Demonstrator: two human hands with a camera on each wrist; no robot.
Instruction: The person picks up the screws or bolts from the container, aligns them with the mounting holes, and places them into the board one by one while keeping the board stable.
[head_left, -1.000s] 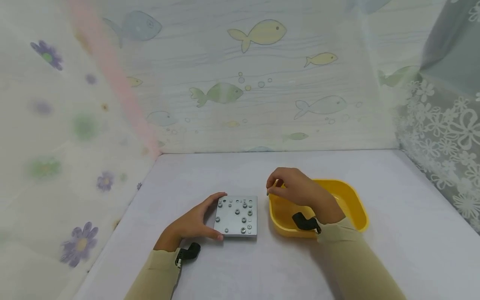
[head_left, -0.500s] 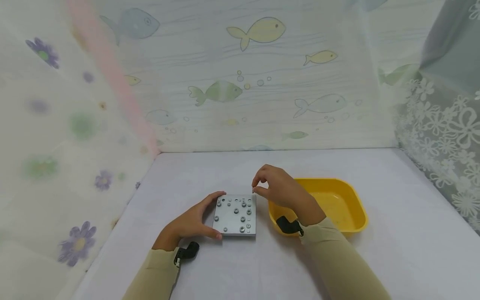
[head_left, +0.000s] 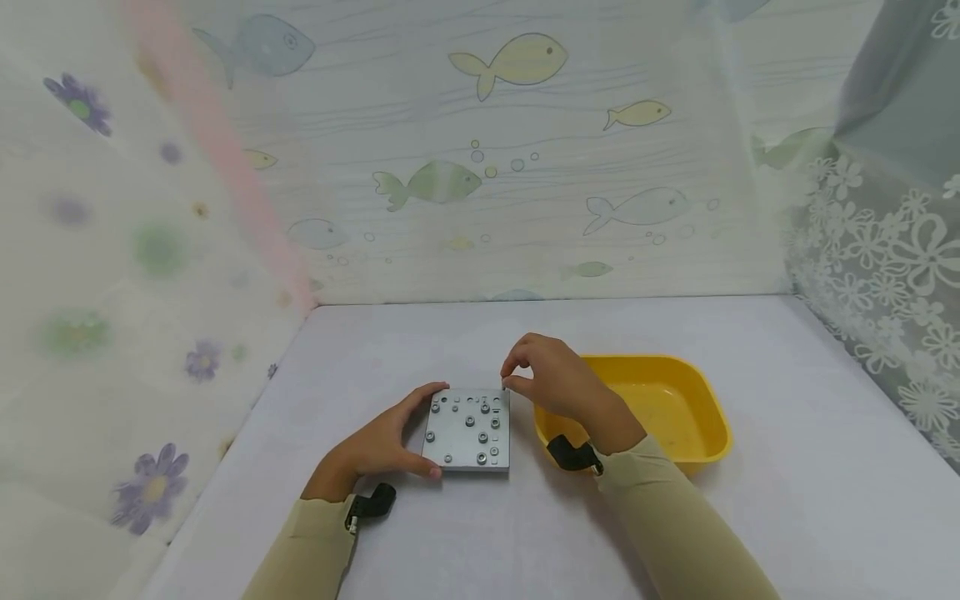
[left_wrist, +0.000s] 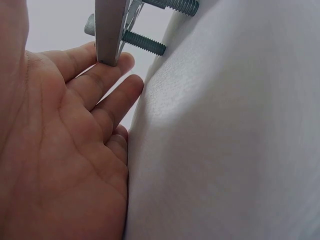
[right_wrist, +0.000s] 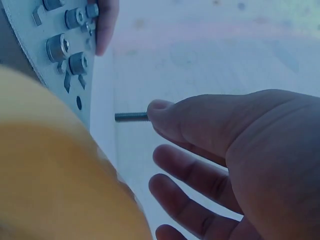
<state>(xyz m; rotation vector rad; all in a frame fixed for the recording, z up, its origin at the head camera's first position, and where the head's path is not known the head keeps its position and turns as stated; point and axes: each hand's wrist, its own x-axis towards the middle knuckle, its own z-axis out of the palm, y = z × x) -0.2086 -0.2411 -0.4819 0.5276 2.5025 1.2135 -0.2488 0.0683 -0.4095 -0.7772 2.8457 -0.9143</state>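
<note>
A square silver metal plate [head_left: 467, 429] with holes and several socket-head screws in its face lies before me. My left hand [head_left: 375, 440] holds its left side, thumb at the near corner, fingertips at the far one. From the plate's underside, threaded screw ends [left_wrist: 145, 43] stick out in the left wrist view. My right hand [head_left: 558, 379] is over the plate's far right corner. Between thumb and finger it pinches a thin screw [right_wrist: 131, 117], threaded end pointing toward the plate; the fingertips hide its head. The other right fingers are loosely bent.
A yellow plastic tub [head_left: 708, 417] stands right of the plate, partly under the right forearm. The white table [head_left: 420, 342] ends at a fish-patterned curtain [head_left: 525, 233] behind, with more curtains left and right. Each wrist wears a small black camera [head_left: 573, 454].
My right hand has moved left from above the tub's edge to the plate's far right corner, carrying the screw. My left hand and the plate stay in place.
</note>
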